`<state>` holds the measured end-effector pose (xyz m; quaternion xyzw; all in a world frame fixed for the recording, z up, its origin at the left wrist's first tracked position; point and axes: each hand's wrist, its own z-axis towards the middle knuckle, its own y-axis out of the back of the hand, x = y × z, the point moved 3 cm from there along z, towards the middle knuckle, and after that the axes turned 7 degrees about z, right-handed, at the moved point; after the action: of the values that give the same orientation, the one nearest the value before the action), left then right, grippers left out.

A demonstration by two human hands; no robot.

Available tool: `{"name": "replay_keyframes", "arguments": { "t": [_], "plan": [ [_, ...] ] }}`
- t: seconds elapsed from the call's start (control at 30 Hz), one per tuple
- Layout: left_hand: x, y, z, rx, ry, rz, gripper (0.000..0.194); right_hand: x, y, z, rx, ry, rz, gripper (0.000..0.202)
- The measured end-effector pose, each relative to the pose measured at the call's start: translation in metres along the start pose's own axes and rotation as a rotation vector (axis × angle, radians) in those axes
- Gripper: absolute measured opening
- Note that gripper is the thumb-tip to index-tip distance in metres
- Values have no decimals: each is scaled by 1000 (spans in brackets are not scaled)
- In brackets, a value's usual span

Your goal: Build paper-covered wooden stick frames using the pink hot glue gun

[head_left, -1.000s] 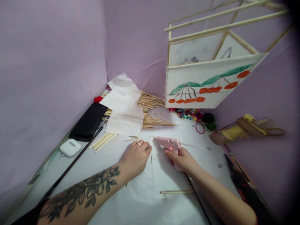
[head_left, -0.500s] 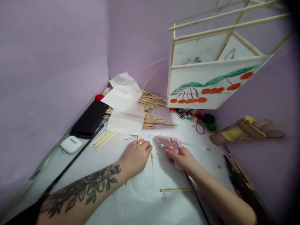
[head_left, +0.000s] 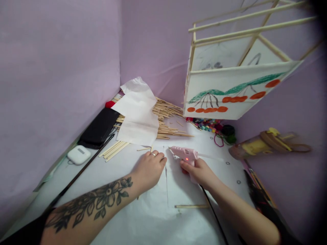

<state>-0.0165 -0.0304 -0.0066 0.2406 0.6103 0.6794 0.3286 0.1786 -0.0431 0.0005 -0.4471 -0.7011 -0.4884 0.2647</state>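
A pink hot glue gun (head_left: 187, 154) with a lit red light is gripped by my right hand (head_left: 196, 172). Its nozzle points left, and a clear glue stick (head_left: 211, 159) juts from its back. Left of the nozzle, my left hand (head_left: 150, 170) rests low on the white sheet with its fingers closed. Pale tips of a thin wooden stick (head_left: 152, 148) show beyond the knuckles and below the wrist; the middle is hidden by the hand. Another wooden stick (head_left: 191, 206) lies nearer me, partly under the black cord (head_left: 213, 211).
Behind the hands lie a pile of wooden sticks (head_left: 168, 112) and torn white paper (head_left: 138, 119). A stick frame with a painted panel (head_left: 217, 81) stands at the back right. A black case (head_left: 99, 127) and white earbud case (head_left: 78, 155) sit left; a tumbler (head_left: 258, 144) is right.
Both hands and the glue gun keep almost the same places on the sheet. The whole view has shifted very slightly.
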Motion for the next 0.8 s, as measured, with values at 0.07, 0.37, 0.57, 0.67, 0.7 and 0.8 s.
{"name": "replay_keyframes", "arguments": {
  "t": [0.07,0.37,0.57,0.67,0.7,0.8],
  "plan": [
    [0,1,0,1,2,1,33,1,0,0,2,-11,-6,35],
    [0,2,0,10,3,-16,32,1,0,0,6,-17,-40,36],
    [0,1,0,12,2,-10,32,-4,1,2,2,-22,-59,35],
    [0,1,0,13,0,-3,32,-4,1,3,9,-18,-51,35],
    [0,1,0,11,-1,-1,32,-4,1,3,10,-16,-50,35],
    [0,2,0,4,-4,-2,32,-3,1,3,11,-11,-52,35]
  ]
}}
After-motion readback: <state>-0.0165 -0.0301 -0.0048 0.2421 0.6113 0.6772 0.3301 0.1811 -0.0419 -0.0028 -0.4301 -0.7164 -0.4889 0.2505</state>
